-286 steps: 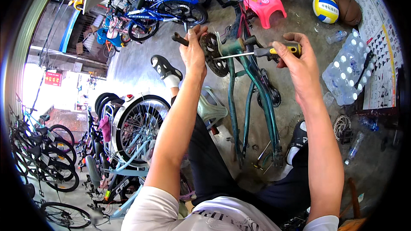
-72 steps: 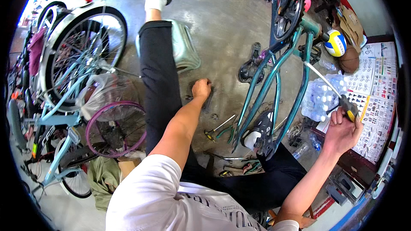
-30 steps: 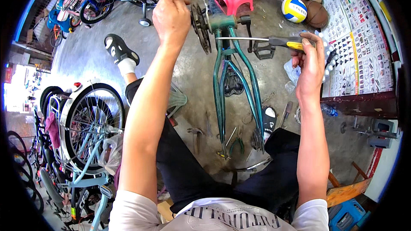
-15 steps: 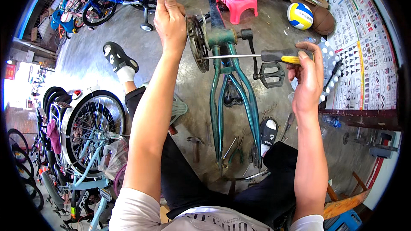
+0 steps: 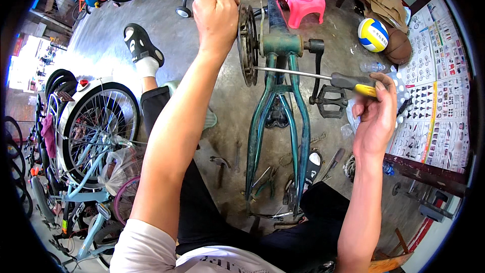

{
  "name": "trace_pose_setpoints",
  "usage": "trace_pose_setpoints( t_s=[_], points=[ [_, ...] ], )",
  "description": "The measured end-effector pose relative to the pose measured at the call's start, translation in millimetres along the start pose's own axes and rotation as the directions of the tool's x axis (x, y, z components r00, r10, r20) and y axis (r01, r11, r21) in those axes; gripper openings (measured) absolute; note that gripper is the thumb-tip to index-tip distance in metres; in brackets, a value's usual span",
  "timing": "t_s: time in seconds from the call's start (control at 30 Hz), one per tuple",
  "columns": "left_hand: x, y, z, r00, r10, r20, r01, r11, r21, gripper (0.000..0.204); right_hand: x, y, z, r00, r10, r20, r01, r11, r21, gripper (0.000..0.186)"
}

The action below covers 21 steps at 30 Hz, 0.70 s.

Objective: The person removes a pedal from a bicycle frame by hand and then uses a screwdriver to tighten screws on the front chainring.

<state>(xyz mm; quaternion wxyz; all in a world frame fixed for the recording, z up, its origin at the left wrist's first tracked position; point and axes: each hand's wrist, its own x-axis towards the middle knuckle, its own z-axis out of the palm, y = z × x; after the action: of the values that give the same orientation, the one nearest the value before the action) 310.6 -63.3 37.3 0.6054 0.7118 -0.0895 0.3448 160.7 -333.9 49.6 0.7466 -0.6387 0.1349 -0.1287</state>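
Observation:
A green bicycle frame (image 5: 281,45) stands upside down or tilted before me, its stays running toward my legs. On its left side is a dark chainring (image 5: 247,45). In my right hand (image 5: 376,116) is a screwdriver (image 5: 348,80) with a black and yellow handle. Its shaft crosses over the frame, and the tip meets the chainring's lower part. Closed beside the chainring's upper edge, my left hand (image 5: 216,12) has its fingertips near the picture's top; what it grips is hidden. A crank with a black pedal (image 5: 331,102) hangs on the frame's right side.
A hammer (image 5: 220,168), pliers (image 5: 268,182) and other tools lie on the floor between my feet. At left stands a light-blue bicycle (image 5: 96,172). A pink stool (image 5: 301,1), a volleyball (image 5: 373,35) and a brown ball (image 5: 398,46) are beyond, with a printed board (image 5: 434,86) at right.
The view has shifted, so the frame sits farther right in the picture. My left hand appears higher, nearer the top edge. The screwdriver tip stays at the chainring, its shaft slightly more slanted.

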Motion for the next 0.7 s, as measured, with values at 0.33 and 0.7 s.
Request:
trace_pose_setpoints(
  t_s=[0.33, 0.7],
  points=[
    [-3.2, 6.5, -1.5, 0.999, 0.030, -0.038, -0.030, 1.000, 0.007, 0.037, 5.8, 4.3, 0.3, 0.977, 0.213, 0.011, -0.213, 0.976, -0.053, 0.047],
    [-4.3, 10.7, -1.8, 0.997, 0.040, -0.067, -0.038, 0.999, 0.035, 0.031, 26.7, 10.6, -1.2, 0.946, 0.324, 0.007, -0.316, 0.928, -0.196, 0.051]
  ],
)
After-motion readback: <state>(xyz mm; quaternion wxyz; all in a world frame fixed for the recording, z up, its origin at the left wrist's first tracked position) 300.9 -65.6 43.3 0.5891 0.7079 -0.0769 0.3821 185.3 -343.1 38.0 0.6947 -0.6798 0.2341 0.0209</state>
